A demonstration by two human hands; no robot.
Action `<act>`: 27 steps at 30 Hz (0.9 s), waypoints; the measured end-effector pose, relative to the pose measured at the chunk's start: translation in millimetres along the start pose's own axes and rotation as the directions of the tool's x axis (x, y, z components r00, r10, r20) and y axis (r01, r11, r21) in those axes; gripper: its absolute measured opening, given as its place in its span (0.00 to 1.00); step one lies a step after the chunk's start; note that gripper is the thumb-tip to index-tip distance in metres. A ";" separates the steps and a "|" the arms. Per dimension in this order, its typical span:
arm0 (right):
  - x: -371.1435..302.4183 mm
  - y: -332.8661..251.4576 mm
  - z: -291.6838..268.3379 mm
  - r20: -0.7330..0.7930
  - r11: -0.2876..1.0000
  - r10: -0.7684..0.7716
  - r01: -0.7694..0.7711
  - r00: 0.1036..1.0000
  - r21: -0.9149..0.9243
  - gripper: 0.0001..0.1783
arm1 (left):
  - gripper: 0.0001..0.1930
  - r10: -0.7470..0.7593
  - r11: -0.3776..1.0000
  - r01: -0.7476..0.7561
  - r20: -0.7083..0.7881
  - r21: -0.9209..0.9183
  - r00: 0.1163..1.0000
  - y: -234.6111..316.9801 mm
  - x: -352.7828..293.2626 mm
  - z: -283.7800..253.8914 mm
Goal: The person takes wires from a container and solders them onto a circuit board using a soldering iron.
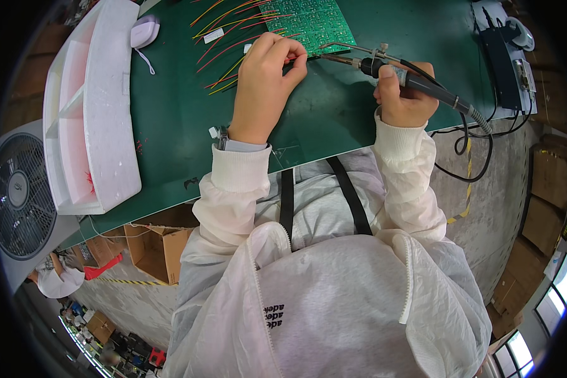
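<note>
A green circuit board panel (321, 24) lies at the far side of the table, with red, yellow and black wires (217, 51) fanning out from its left side. My left hand (262, 88) is closed in a pinch at the board's near left corner, on a thin wire mostly hidden by the fingers. My right hand (410, 104) grips a soldering iron (429, 87) with a thin metal feed tube clamped along it. The iron points left, its tip by the board's near edge, close to my left fingertips. Whether the tip touches anything I cannot tell.
On the left of the green table mat (176, 157) stands a white divided foam tray (110, 126), a small lilac case (145, 33) beside it. A dark box-shaped unit (502, 63) with cables stands at right. A fan (22, 189) and an open carton (160, 249) are beyond the left edge.
</note>
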State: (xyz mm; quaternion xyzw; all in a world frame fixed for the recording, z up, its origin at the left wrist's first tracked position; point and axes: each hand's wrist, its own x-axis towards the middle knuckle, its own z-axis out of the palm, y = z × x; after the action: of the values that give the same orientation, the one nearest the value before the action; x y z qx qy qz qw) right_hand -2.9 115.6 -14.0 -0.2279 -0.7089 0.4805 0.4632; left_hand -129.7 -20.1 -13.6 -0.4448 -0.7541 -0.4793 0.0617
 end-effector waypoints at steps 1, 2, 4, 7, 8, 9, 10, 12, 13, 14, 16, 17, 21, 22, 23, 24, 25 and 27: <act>0.1 0.3 -0.1 0.008 1.000 -0.007 0.007 1.000 0.015 0.15 | 0.06 -0.009 1.000 0.009 -0.001 -0.007 1.000 -0.1 0.0 0.0; 0.2 0.5 -0.3 0.009 1.000 -0.007 0.007 1.000 0.015 0.15 | 0.06 -0.002 1.000 0.002 0.000 0.001 1.000 -0.1 0.0 0.0; 0.1 0.7 -0.8 0.021 1.000 -0.026 0.026 0.999 0.003 0.15 | 0.06 -0.008 1.000 0.008 0.000 0.000 1.000 0.2 0.0 -0.2; -1.1 0.2 -2.3 0.033 0.999 -0.033 0.034 0.999 -0.012 0.15 | 0.06 -0.021 1.000 0.021 0.002 -0.016 1.000 0.9 0.6 -0.5; -1.1 0.2 -2.8 0.038 0.999 -0.041 0.042 0.998 -0.008 0.15 | 0.06 -0.013 1.000 0.013 0.001 -0.010 1.000 1.4 0.5 -0.8; -1.0 0.0 -3.5 0.074 0.994 -0.104 0.107 0.992 -0.032 0.15 | 0.06 -0.035 0.999 0.036 0.008 -0.024 0.999 1.9 0.2 -1.3; -1.1 0.0 -3.8 0.111 0.983 -0.166 0.173 0.980 -0.054 0.16 | 0.06 -0.058 0.998 0.058 0.016 -0.039 0.998 2.4 0.0 -1.5; -1.7 0.0 -3.5 0.097 0.988 -0.147 0.150 0.984 -0.030 0.15 | 0.06 -0.062 0.997 0.062 0.009 -0.045 0.998 3.1 -0.2 -1.8; -1.9 -0.1 -3.3 0.075 0.993 -0.120 0.121 0.990 -0.002 0.15 | 0.06 -0.066 0.997 0.066 0.003 -0.051 0.998 3.2 -0.3 -1.9; -1.7 -0.2 -3.8 0.083 0.992 -0.127 0.128 0.988 -0.005 0.15 | 0.06 -0.066 0.997 0.066 0.002 -0.050 0.998 3.2 -0.3 -1.9; -1.2 -0.4 -5.1 0.099 0.985 -0.167 0.170 0.981 -0.023 0.14 | 0.06 -0.055 0.998 0.055 0.010 -0.021 0.998 2.7 -0.2 -1.5; -1.4 -0.2 -5.2 0.106 0.983 -0.178 0.181 0.978 -0.021 0.14 | 0.06 -0.055 0.998 0.055 0.009 -0.021 0.998 2.3 -0.1 -1.1; -1.9 2.1 -4.3 0.089 0.989 -0.150 0.151 0.985 -0.002 0.15 | 0.07 -0.036 0.999 0.036 -0.017 0.001 0.999 0.8 -0.6 0.8; -1.5 2.8 -4.5 0.072 0.990 -0.138 0.140 0.988 -0.018 0.15 | 0.07 -0.035 0.999 0.036 -0.019 0.009 0.999 0.4 -0.6 1.0; -1.5 3.1 -5.1 0.084 0.989 -0.145 0.148 0.986 -0.024 0.15 | 0.07 -0.036 0.999 0.036 -0.020 0.009 0.999 0.1 -0.7 1.0; -1.7 3.1 -5.7 0.082 0.994 -0.103 0.105 0.991 -0.025 0.16 | 0.06 -0.029 0.999 0.029 -0.011 0.018 1.000 0.0 -0.8 0.9; -2.0 2.9 -6.1 0.081 0.998 -0.059 0.061 0.995 -0.027 0.16 | 0.05 -0.023 0.999 0.023 -0.001 0.027 1.000 -0.1 -1.0 0.5; -1.2 2.8 -6.0 0.082 0.999 -0.040 0.042 0.996 -0.019 0.17 | 0.07 -0.014 1.000 0.014 -0.008 0.017 1.000 0.0 -0.8 1.0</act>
State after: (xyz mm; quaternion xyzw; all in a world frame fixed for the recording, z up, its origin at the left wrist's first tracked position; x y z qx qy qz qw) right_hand 2.7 118.8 -16.4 -0.1983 -0.7366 0.4726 0.4413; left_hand -128.9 -19.8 -14.5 -0.4370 -0.7610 -0.4750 0.0651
